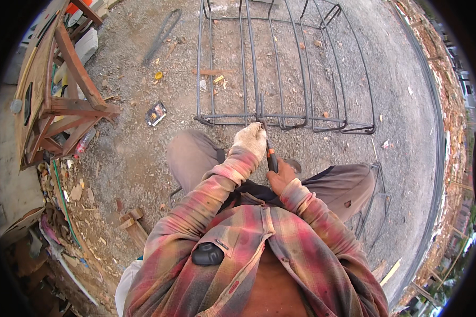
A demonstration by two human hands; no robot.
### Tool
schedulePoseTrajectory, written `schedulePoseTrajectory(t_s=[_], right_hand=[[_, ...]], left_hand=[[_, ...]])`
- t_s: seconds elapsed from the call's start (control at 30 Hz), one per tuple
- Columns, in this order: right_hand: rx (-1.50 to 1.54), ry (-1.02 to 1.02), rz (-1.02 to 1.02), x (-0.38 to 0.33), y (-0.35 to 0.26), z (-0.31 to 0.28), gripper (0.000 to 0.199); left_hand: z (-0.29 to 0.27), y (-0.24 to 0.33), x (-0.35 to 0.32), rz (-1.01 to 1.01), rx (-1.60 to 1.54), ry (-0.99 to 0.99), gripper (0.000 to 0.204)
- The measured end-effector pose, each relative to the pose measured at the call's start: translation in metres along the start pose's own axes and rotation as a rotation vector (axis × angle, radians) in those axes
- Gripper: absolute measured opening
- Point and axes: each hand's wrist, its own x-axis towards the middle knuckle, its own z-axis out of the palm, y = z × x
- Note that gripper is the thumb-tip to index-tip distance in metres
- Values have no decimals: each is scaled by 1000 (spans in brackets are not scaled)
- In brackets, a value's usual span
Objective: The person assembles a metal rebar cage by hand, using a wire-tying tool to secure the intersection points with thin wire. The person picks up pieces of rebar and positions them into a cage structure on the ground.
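My left hand [250,139], in a pale knitted work glove, is closed at the near end of a rebar cage [255,68]. Whatever its fingers pinch is too small or too covered to make out. Just beside it, my bare right hand [282,177] grips a pair of pliers [271,156] with black and orange handles. Their jaws point away from me and meet the cage by my left fingertips, where a long bar crosses the near stirrup. The cage, made of dark steel bars and bent rectangular stirrups, lies on the gravel and stretches away from me.
A wooden workbench [74,108] stands on the left. Around it lie a small dark packet [156,113], a yellow cap [158,75] and a wire loop [164,34]. Bent steel rods [374,203] rest beside my right knee. Scrap wood [135,224] lies behind at left.
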Motion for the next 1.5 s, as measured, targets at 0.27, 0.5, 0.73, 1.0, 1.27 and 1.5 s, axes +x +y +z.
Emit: schedulePoseTrajectory(t_s=[0.27, 0.5, 0.73, 1.0, 1.27, 1.5], right_hand=[[27, 5, 61, -2, 10, 14, 39], [687, -115, 209, -7, -2, 8, 60], [567, -104, 181, -8, -12, 10, 63], [232, -33, 1, -1, -8, 8, 47], [1257, -536, 309, -9, -6, -15, 25], [1830, -913, 437, -3, 32, 1, 30]], left_hand=[[-12, 0, -9, 75, 15, -31, 28], [-47, 19, -49, 25, -60, -247, 51], [-54, 5, -64, -258, -708, -135, 46], [-59, 21, -91, 109, -162, -611, 19], [-59, -9, -33, -346, -603, -633, 24], [3, 30, -6, -779, -1327, -616, 25]])
